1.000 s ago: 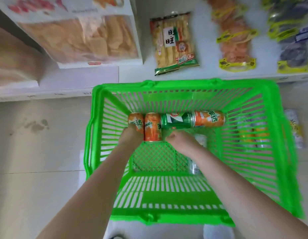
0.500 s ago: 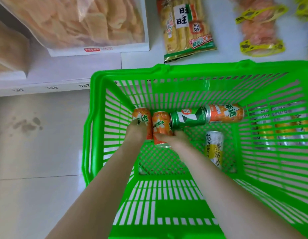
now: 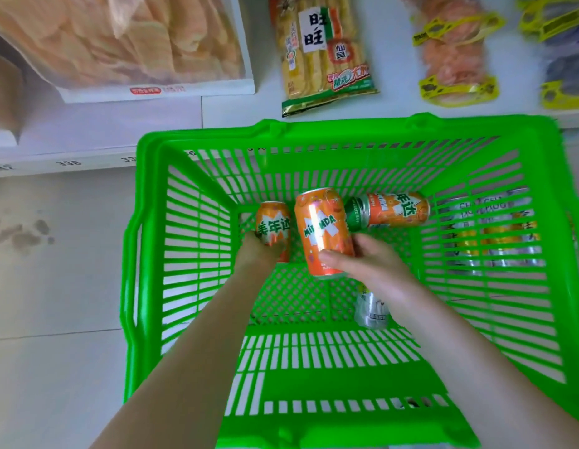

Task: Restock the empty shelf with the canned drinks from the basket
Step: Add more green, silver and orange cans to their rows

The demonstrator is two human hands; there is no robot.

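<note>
In the head view, inside the green basket, the right hand has its grip clamped round the lower body of a tilted orange can, while the left hand wraps the base of a second orange can just beside it. A full can should feel stiff, fairly heavy and slick, so taking hold round the middle of the wall, not the rims, looks safest.

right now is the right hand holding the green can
No, the right hand grips the orange Mirinda can, while the green can lies behind it in the basket.
</note>
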